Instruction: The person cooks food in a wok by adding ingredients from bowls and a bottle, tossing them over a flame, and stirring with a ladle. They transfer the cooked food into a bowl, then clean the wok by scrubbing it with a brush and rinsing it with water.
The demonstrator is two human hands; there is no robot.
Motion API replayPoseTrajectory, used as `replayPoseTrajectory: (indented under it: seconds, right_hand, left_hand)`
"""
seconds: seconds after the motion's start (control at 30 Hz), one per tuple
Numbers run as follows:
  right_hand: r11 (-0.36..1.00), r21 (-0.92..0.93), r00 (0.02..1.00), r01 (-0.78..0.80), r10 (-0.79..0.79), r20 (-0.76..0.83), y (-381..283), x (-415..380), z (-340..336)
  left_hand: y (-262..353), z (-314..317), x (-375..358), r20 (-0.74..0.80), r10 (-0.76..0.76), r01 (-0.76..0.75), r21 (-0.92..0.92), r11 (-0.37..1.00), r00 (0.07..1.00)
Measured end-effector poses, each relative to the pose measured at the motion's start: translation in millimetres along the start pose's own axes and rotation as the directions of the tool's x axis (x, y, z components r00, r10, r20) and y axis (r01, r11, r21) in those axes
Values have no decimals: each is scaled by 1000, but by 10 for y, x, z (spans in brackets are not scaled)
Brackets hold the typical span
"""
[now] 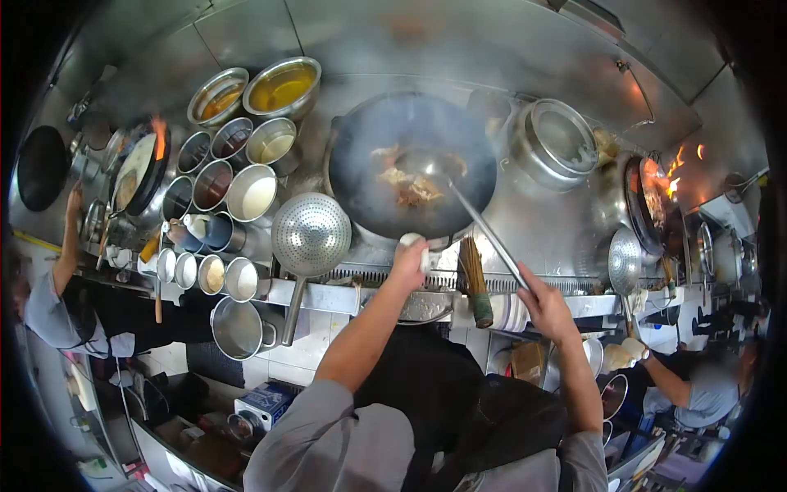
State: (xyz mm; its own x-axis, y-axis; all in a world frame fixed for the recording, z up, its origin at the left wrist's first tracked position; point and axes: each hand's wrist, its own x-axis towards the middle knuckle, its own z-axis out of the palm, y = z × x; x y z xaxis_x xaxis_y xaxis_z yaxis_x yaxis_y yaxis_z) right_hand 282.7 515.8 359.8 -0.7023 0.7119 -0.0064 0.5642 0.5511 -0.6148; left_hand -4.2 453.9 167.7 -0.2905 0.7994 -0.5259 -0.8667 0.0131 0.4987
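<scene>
Grey sleeves reach forward from the camera to both hands. Left hand (407, 261) is clamped on the cloth-wrapped wok handle (416, 243); right hand (544, 307) is closed around the long ladle (479, 220), whose bowl sits among the food (410, 184) in the black wok (412, 160) on the steel table (541, 221). Just left of the wok rests a perforated skimmer (311, 234), then seasoning tins (238, 176). A bamboo brush (474, 279) stands between the hands. Co-workers tend flaming woks at either side.
</scene>
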Motion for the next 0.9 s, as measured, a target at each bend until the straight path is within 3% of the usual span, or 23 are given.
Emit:
replayPoseTrajectory:
  seconds: [0.03,0.07,0.1,0.17,0.2,0.23,0.27,0.33,0.4,0.43,0.5,0.57,0.6,0.67,0.7,0.77,0.8,0.87,0.9]
  right_hand:
    - [1000,-2,1000,17,-17,-11,-68,-43,-185]
    - [998,-13,994,64,-63,87,-154,-156,-389]
    - [995,-9,977,96,-93,194,-251,-316,-564]
    - [969,-50,829,-244,235,508,-464,-335,-998]
    - [995,-9,880,-102,95,466,-293,-376,-996]
    - [998,19,893,-67,51,448,-311,-294,-1004]
    - [963,-53,807,-263,250,535,-443,-133,-1082]
    - [972,-159,842,-174,231,488,-297,162,-780]
    - [987,21,966,158,-159,205,397,319,-104]
    - [987,29,966,160,-163,202,366,325,-75]
    - [994,45,966,-103,89,242,219,298,-31]
    - [998,46,965,44,-54,257,367,83,-249]
    - [993,31,946,116,-120,301,340,33,-451]
    - [983,-82,788,-164,181,588,-150,66,-1046]
    - [963,-117,717,-243,260,647,-200,116,-1185]
    - [898,-108,668,-427,395,630,-466,259,-1300]
    - [899,-112,664,-424,393,636,-466,349,-1228]
    - [984,-101,797,-149,180,576,-327,557,-931]
    - [991,-14,906,136,-119,406,119,628,-479]
  left_hand:
    - [69,207,-245,-68,82,-82,5,997,994]
    - [215,325,-530,-119,41,-41,5,999,992]
    - [351,523,-822,-30,95,-97,-91,991,995]
    - [394,386,-852,-60,-43,42,-8,999,997]
    - [446,535,-881,-94,-63,59,-50,997,994]
    - [432,498,-788,-75,-54,55,7,998,996]
    - [391,502,-664,-55,-39,38,-11,999,998]
    - [225,515,-586,-66,-16,16,-2,1000,998]
    - [22,385,-642,-166,21,-1,124,992,986]
    - [-179,115,-647,-89,83,-67,170,983,993]
    - [-464,-267,-866,-60,132,-117,211,970,989]
    - [-456,-339,-1278,-79,-29,52,302,952,996]
    - [-365,-77,-1523,-92,0,26,288,957,996]
    - [-161,154,-1475,-124,-41,70,233,970,991]
    - [-54,249,-1422,-141,-78,104,180,978,987]
    - [297,581,-1241,-102,-57,70,129,989,993]
    - [370,546,-1003,-62,-32,41,143,989,998]
    - [318,421,-755,-9,-7,8,122,993,1000]
    - [214,381,-788,-4,-1,1,119,993,1000]
